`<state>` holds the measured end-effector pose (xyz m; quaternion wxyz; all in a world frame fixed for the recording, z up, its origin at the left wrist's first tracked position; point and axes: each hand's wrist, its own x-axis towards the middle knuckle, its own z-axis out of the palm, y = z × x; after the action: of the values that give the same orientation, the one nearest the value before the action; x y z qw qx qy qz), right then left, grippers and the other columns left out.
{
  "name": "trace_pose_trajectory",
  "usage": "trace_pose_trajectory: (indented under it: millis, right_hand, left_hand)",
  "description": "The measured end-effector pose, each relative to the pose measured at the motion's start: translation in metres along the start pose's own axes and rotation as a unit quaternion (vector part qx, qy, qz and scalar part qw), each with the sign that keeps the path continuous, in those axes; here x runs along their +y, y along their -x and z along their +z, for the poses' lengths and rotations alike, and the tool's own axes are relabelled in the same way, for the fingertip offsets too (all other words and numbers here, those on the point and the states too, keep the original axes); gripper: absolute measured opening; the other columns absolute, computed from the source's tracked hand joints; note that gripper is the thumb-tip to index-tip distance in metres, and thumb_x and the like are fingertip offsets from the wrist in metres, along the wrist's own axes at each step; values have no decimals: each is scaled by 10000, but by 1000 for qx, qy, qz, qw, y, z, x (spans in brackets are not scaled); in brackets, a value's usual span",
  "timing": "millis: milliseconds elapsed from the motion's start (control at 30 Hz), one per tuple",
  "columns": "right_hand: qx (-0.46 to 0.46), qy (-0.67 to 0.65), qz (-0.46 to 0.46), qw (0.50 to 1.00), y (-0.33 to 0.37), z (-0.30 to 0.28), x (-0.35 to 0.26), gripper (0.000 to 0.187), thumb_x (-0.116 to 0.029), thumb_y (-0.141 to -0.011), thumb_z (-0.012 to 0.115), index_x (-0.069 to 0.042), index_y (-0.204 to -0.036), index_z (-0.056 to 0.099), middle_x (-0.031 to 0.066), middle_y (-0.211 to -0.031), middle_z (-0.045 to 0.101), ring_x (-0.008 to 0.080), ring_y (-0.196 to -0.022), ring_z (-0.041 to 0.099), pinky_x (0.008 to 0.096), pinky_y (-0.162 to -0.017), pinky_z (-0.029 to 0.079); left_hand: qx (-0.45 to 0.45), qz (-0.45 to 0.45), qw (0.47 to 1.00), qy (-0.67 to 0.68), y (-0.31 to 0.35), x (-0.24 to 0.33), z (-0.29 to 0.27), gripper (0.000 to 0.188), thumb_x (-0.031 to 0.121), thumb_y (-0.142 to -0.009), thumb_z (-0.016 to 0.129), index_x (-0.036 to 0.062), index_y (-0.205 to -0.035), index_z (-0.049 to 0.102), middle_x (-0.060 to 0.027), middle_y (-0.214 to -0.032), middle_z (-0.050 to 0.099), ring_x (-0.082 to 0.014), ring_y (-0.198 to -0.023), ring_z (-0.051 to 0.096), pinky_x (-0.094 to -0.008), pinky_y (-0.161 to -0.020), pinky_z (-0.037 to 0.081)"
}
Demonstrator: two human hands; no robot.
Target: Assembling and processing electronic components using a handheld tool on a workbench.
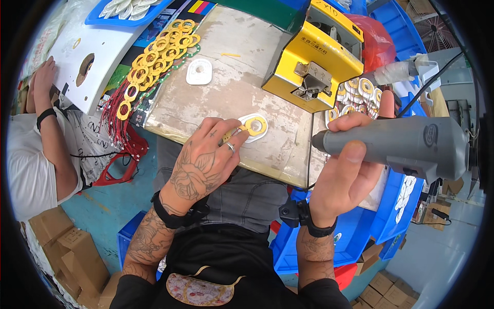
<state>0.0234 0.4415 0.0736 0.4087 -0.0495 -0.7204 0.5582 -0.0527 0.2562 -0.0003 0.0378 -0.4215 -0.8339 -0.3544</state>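
Worn beige worktop carries a yellow machine at its far right corner and a pile of yellow rings at its far left edge. Near the front edge, the left hand pinches a yellow ring on a white plate, while the right hand is closed around a grey power screwdriver beyond the right edge.

I see my left hand pressing a yellow ring onto a white plate on the desk, my right hand gripping a grey power screwdriver.

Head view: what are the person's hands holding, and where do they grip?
The right hand grips the grey power tool around its barrel. The left hand pinches the yellow ring at its edge.
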Motion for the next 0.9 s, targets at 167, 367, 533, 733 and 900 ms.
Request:
trace_pose_trajectory:
  millis: [167, 367, 533, 733, 900]
  right_hand:
    - [-17, 4, 0, 1000, -1, 0, 1, 790, -318, -1075, 583, 95, -1638, 214, 121, -1122, 610, 175, -1021, 558, 331, -956, 443]
    - [-10, 16, 7, 1000, -1, -1, 3, 798, -325, -1071, 590, 99, -1635, 216, 123, -1121, 612, 173, -1022, 559, 328, -950, 441]
    - [-1, 15, 5, 1000, 0, 0, 4, 793, -319, -1065, 593, 101, -1629, 226, 131, -1111, 617, 183, -1014, 568, 335, -946, 451]
    - [36, 7, -26, 999, -14, 6, 8, 708, -293, -1038, 614, 96, -1558, 333, 187, -1069, 650, 230, -951, 618, 370, -919, 502]
    - [-1, -103, -41, 994, -57, 2, 14, 612, -271, -1027, 645, 85, -1479, 434, 161, -992, 655, 226, -875, 627, 366, -842, 530]
  left_hand:
    - [-17, 24, 999, -31, -4, -7, -4, 407, 0, -806, 731, 29, -1209, 679, -142, -1264, 645, -344, -1096, 614, -440, -939, 566]
    - [-37, 10, 999, -17, -5, -12, -6, 450, -27, -801, 732, 89, -1235, 707, -111, -1282, 664, -361, -1139, 625, -455, -954, 570]
    - [-47, 17, 999, -20, -6, -17, -8, 447, -28, -806, 726, 90, -1237, 705, -115, -1303, 658, -367, -1142, 622, -455, -958, 568]
    - [-49, 22, 999, 0, -1, -6, -5, 462, -31, -790, 740, 86, -1236, 705, -129, -1313, 654, -369, -1127, 625, -458, -952, 565]
    - [-34, 26, 999, 17, 2, 2, 2, 476, -38, -773, 755, 79, -1232, 705, -130, -1308, 653, -362, -1115, 627, -453, -939, 567]
